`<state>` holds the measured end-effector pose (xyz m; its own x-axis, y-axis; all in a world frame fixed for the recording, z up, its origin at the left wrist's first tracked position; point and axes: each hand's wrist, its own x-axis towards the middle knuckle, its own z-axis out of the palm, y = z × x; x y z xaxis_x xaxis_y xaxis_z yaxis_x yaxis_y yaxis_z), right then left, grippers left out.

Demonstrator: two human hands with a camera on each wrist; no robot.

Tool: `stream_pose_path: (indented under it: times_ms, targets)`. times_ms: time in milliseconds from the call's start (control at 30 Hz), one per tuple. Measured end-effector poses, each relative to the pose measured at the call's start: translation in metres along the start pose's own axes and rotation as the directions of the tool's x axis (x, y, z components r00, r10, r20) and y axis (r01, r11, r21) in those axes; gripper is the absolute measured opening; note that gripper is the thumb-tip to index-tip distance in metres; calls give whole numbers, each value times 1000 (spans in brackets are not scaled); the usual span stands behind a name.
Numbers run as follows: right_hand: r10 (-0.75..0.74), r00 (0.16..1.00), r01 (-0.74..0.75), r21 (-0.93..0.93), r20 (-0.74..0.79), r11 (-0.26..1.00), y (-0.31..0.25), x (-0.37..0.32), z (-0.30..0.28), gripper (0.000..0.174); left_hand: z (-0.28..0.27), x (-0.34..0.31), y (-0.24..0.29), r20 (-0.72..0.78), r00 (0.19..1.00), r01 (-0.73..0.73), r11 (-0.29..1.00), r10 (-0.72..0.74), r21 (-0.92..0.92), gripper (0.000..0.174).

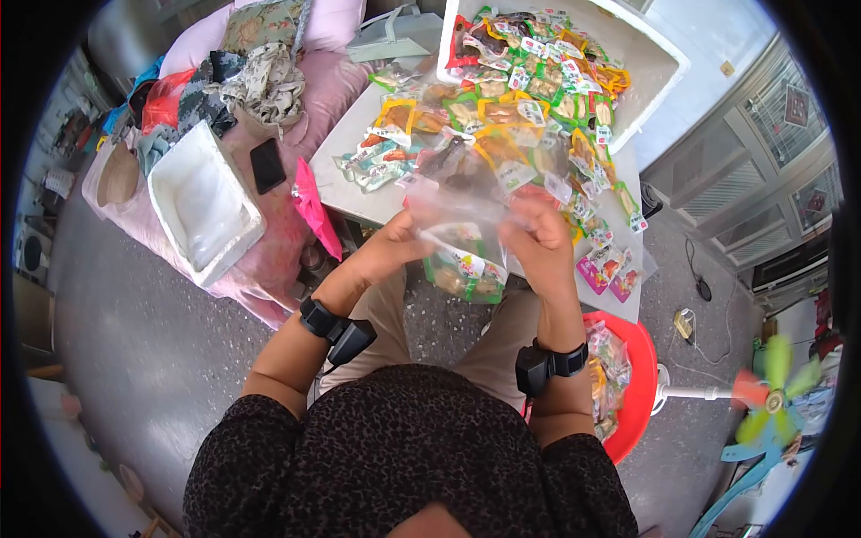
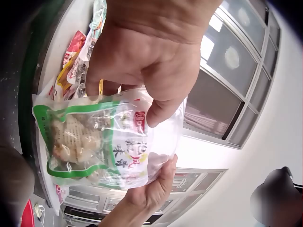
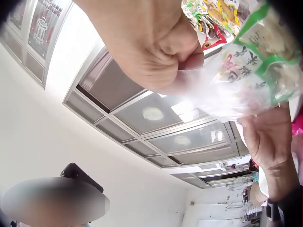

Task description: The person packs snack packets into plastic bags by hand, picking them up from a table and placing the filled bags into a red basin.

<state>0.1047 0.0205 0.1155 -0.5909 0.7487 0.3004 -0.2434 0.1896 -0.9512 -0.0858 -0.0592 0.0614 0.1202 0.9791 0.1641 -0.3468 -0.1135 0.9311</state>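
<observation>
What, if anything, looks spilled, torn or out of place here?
Nothing looks torn or spilled. The left hand and right hand pinch the clear bag holding green snack packets. The only oddity: purple packets lie close to the table's near edge.

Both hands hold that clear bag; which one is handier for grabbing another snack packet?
Probably the right hand: loose snack packets lie just beside it, nearer than any lie to the left hand. The left thumb pinches the clear bag and could likely hold it alone.
</observation>
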Motion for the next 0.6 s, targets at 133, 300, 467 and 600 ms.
stream_pose_path:
  times_ms: [133, 300, 467, 600]
  targets:
    - [-18, 1000, 18, -23, -1, 1000, -7, -8, 2, 26, 6, 0, -3, -36, 999, -37, 981, 30, -192, 43]
    - [8, 1000, -8, -10, -4, 1000, -4, -19, -21, 26, 10, 4, 11, -77, 993, -98, 987, 88, -125, 24]
    - [132, 991, -131, -53, 1, 990, 3, -35, -28, 29, 18, 5, 20, -54, 991, -117, 993, 118, 33, 24]
    - [132, 974, -82, -256, 182, 963, 1, -49, -44, 32, 26, 1, 19, -57, 998, 4, 986, 5, 166, 24]
